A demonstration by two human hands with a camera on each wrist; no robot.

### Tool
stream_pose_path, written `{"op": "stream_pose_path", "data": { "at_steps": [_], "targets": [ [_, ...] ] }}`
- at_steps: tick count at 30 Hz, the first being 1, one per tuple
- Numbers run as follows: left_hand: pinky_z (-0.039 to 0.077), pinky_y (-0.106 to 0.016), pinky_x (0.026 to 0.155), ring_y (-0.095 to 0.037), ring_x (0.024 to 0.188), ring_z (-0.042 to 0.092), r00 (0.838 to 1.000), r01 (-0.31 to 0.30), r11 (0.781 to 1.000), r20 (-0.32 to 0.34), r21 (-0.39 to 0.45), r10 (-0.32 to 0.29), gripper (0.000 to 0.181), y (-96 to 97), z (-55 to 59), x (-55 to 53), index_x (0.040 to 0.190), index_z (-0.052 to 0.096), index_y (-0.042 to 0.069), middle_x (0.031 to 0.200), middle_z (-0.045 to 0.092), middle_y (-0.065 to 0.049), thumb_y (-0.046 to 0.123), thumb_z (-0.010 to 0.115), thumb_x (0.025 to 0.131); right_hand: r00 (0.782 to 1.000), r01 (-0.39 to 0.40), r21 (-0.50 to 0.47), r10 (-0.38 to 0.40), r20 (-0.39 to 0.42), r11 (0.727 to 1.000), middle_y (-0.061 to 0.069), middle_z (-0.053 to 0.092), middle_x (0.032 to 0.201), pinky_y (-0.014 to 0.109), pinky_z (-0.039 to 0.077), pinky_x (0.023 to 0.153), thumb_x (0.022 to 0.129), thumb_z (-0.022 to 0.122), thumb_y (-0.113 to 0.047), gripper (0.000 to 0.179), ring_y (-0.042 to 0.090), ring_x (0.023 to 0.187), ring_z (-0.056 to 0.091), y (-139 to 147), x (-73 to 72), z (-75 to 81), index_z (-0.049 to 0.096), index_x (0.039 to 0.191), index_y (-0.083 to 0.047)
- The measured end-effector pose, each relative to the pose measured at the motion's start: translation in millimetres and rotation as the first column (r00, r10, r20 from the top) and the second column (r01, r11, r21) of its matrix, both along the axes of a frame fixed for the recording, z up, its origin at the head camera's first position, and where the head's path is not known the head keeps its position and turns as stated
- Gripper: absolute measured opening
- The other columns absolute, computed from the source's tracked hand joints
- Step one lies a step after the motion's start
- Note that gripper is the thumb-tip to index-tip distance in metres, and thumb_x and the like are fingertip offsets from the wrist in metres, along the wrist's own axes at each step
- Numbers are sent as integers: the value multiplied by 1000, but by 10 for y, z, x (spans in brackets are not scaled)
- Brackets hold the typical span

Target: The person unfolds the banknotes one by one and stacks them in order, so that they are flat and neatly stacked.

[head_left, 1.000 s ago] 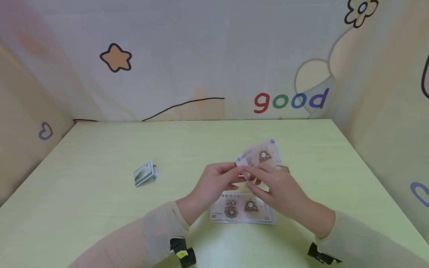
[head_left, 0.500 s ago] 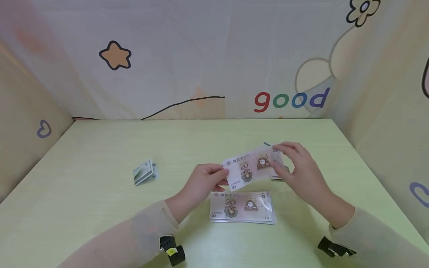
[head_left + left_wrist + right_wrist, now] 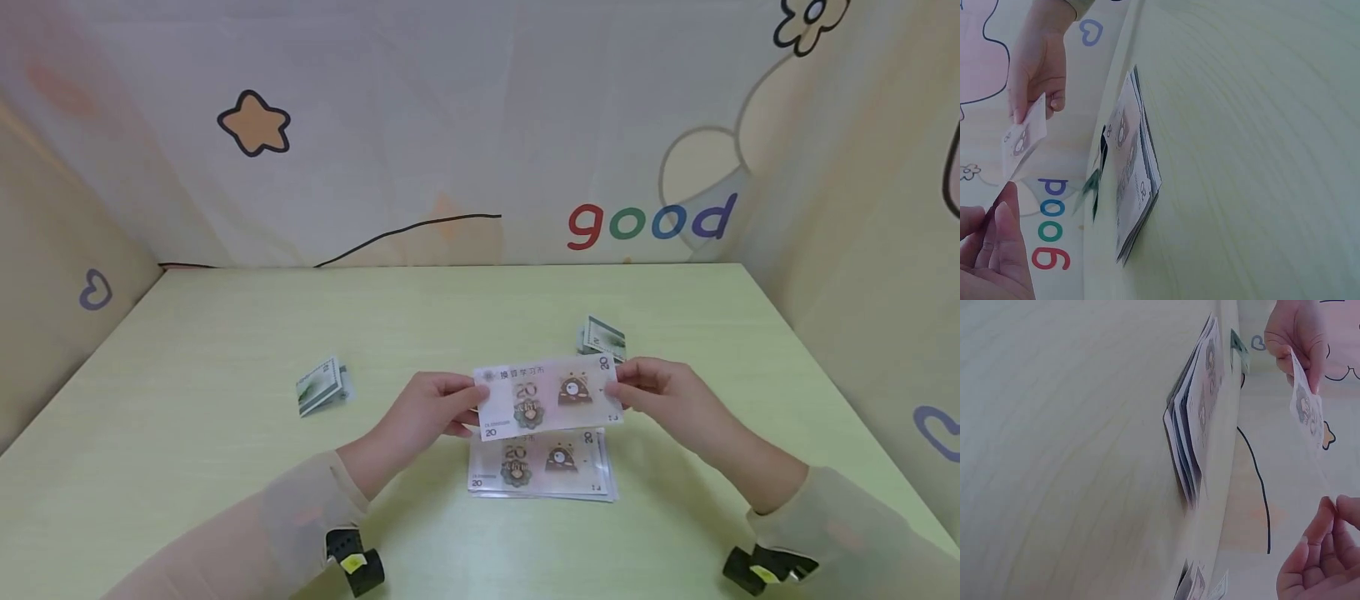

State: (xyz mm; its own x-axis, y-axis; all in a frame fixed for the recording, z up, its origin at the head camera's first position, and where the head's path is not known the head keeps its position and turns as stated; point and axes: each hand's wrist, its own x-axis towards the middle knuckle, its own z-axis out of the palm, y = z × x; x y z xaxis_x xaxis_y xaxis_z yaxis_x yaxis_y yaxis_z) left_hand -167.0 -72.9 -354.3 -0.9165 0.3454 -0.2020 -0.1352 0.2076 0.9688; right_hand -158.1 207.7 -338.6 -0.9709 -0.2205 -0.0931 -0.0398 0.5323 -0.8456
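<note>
A pale pink play banknote (image 3: 551, 396) marked 20 is stretched level between both hands, above the table. My left hand (image 3: 423, 417) pinches its left end between thumb and fingers. At the opposite end, my right hand (image 3: 675, 396) pinches the right edge the same way. Just below and nearer to me lies a stack of similar banknotes (image 3: 540, 475), its upper edge overlapped by the held one in the head view. The left wrist view shows the layered edges of this banknote stack (image 3: 1138, 169).
Folded green notes (image 3: 321, 387) stand on the table (image 3: 225, 467) to the left. Another folded green bundle (image 3: 602, 337) sits behind the held banknote at the right. A printed cloth backdrop (image 3: 390, 125) rises along the table's back edge and sides.
The hands have moved apart from their close position, straightening the tilted banknote between them. It has come down and toward me, over the stack's far edge. The stack stays put.
</note>
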Motion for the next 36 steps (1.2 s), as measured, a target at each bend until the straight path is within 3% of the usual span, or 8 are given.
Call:
{"op": "stream_pose_path", "data": {
  "at_steps": [5, 9, 13, 23, 28, 36],
  "targets": [
    [47, -29, 61, -18, 72, 60, 1000, 1, 999, 19, -51, 0, 29, -30, 8, 15, 96, 62, 5, 85, 62, -6, 28, 59, 78, 997, 18, 16, -19, 70, 1000, 6, 59, 87, 35, 43, 72, 76, 60, -36, 36, 23, 78, 52, -20, 12, 4, 59, 95, -7],
    [47, -29, 59, -19, 67, 59, 1000, -13, 993, 15, -117, 15, 24, -59, -14, 25, 90, 63, 6, 79, 62, -6, 27, 60, 78, 995, -12, 53, 7, 99, 999, 7, 57, 81, 34, 43, 68, 75, 62, -34, 29, 24, 75, 51, -11, 33, -2, 60, 86, -7],
    [47, -28, 57, -20, 65, 59, 1000, 10, 983, 25, -181, -6, 23, -66, -53, 26, 85, 63, 5, 74, 62, -6, 26, 61, 77, 992, -50, 85, 40, 119, 995, 7, 55, 79, 33, 44, 65, 74, 63, -32, 26, 21, 71, 51, -12, 32, -27, 60, 83, -7],
    [45, -26, 50, -16, 56, 58, 990, 138, 933, 32, -334, -135, 16, -100, -170, 16, 74, 63, 5, 62, 61, -6, 22, 62, 76, 973, -223, 192, 205, 110, 956, 3, 55, 65, 28, 40, 55, 73, 64, -31, 23, 16, 62, 48, -25, 0, -211, 59, 76, -9],
    [45, -26, 49, -13, 52, 56, 981, 189, 905, 37, -381, -189, 16, -89, -210, 6, 68, 62, 6, 58, 60, -5, 19, 62, 76, 966, -255, 264, 235, 105, 930, -1, 50, 59, 24, 34, 50, 74, 64, -27, 17, 13, 57, 42, -49, -24, -305, 58, 72, -11],
    [40, -21, 43, -13, 48, 55, 978, 209, 861, 78, -464, -195, 14, -23, -200, 0, 65, 62, 6, 56, 59, -6, 17, 63, 75, 965, -260, 349, 252, 70, 900, -5, 41, 52, 22, 30, 48, 75, 64, -20, 14, 11, 52, 38, -108, -16, -375, 56, 66, -12]
  ]
}}
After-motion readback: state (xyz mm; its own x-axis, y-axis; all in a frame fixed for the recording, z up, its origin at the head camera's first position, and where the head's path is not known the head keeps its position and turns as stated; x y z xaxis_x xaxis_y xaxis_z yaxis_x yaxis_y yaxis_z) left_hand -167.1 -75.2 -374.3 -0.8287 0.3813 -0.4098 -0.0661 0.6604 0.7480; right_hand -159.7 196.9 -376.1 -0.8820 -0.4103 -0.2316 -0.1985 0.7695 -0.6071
